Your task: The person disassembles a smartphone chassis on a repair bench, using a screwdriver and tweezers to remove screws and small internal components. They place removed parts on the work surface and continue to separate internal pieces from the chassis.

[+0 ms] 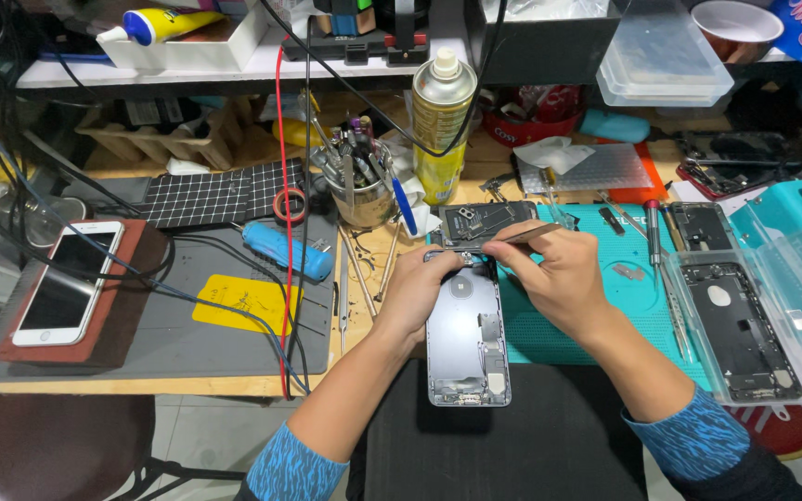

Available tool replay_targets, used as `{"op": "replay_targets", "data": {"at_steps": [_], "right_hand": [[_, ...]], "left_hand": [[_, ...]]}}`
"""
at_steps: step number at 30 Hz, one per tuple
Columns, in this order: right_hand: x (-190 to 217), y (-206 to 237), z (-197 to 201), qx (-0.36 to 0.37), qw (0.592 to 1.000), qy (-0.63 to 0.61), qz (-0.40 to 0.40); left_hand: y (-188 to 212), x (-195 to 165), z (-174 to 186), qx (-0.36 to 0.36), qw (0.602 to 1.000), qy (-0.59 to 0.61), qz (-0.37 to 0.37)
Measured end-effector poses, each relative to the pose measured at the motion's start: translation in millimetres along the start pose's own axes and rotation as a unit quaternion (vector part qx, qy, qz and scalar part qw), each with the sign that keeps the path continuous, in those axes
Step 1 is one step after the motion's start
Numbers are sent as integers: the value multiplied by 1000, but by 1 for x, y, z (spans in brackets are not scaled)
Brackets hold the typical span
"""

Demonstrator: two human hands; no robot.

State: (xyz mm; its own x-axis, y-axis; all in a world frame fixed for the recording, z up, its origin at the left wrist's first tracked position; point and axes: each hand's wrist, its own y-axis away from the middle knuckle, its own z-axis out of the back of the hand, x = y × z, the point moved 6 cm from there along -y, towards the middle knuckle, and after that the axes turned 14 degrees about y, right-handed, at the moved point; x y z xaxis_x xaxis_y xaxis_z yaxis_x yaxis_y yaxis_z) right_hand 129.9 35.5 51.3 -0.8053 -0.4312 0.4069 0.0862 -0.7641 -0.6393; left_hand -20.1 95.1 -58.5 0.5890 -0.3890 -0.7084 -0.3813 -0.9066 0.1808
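Note:
An opened grey phone housing (pixel 468 339) lies inside-up at the bench's front edge, over my lap. My left hand (pixel 417 289) grips its upper left corner. My right hand (pixel 559 276) is closed on metal tweezers (pixel 512 236), whose tips point left toward the housing's top edge. Just beyond the hands lies a dark phone part with small components (pixel 485 221).
A teal work mat (pixel 624 306) lies under my right hand, with a screwdriver (pixel 653 232) and another open phone housing (pixel 730 325) on a clear tray. Left lie a white phone (pixel 71 281), cables, a blue tool (pixel 285 249), a tool cup (pixel 359 190) and a spray can (pixel 441 121).

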Motion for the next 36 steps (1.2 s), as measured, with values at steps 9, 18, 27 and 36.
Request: {"op": "replay_targets", "data": {"at_steps": [9, 18, 27, 36], "right_hand": [[-4, -1, -5, 16, 1000, -10, -7], [-70, -10, 44, -1, 970, -85, -229], [-126, 47, 59, 309, 876, 215, -302], [-162, 68, 54, 291, 865, 321, -252]], "left_hand": [[5, -4, 0, -11, 1000, -14, -8], [-6, 0, -4, -9, 999, -45, -14], [-20, 35, -34, 24, 999, -34, 29], [-25, 51, -63, 40, 996, -56, 51]]}}
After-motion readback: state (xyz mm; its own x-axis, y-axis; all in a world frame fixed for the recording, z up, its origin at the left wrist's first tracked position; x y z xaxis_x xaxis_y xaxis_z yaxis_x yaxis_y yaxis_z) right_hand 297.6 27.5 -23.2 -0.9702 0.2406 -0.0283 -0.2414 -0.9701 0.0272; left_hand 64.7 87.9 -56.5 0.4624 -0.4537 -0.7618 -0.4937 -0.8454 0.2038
